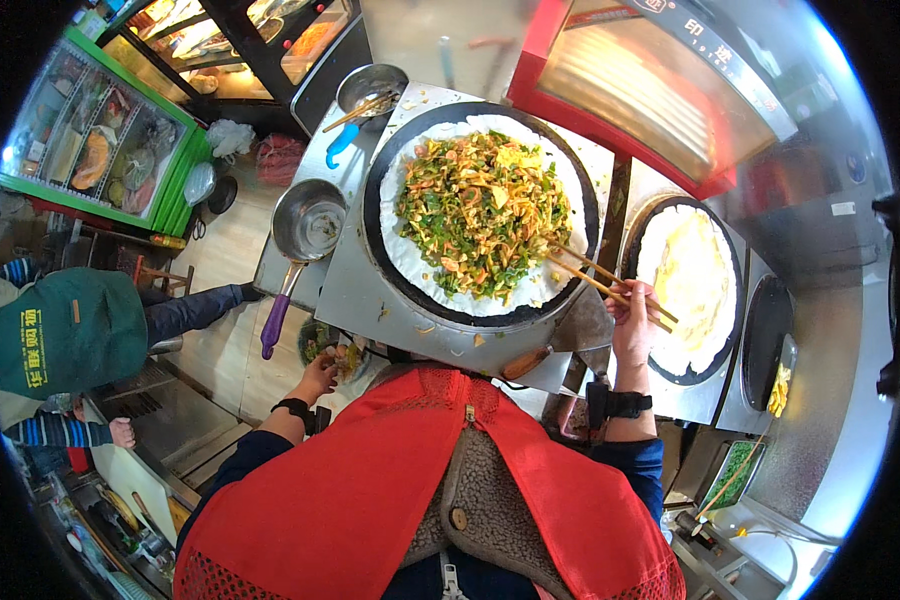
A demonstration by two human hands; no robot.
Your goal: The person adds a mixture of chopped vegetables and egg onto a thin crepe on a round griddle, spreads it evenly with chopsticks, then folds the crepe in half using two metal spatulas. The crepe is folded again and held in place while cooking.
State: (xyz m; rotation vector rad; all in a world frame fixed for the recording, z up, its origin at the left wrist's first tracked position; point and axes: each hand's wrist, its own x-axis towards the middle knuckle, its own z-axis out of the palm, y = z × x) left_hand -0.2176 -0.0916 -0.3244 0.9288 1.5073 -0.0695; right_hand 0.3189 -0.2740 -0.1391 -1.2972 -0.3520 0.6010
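Observation:
My right hand (630, 304) is closed round a pair of wooden chopsticks (595, 275). Their tips reach into a heap of chopped greens and shredded orange and yellow filling (485, 210). The filling lies on a white flatbread (432, 262), on a round black griddle (375, 225) in front of me. My left hand (318, 376) is low on the left, by a bowl-shaped container (308, 338) with greens and pale pieces in it. Its fingers are small and partly hidden, so their grip is unclear.
At right, another griddle (628, 262) bears a pale egg-coated flatbread (692, 285); a bare black griddle (767, 335) stands beyond. A purple-handled pan (288, 235) and a blue-handled pot (372, 85) sit left. A red-framed display case (635, 95) stands behind. Another person (70, 330) is at left.

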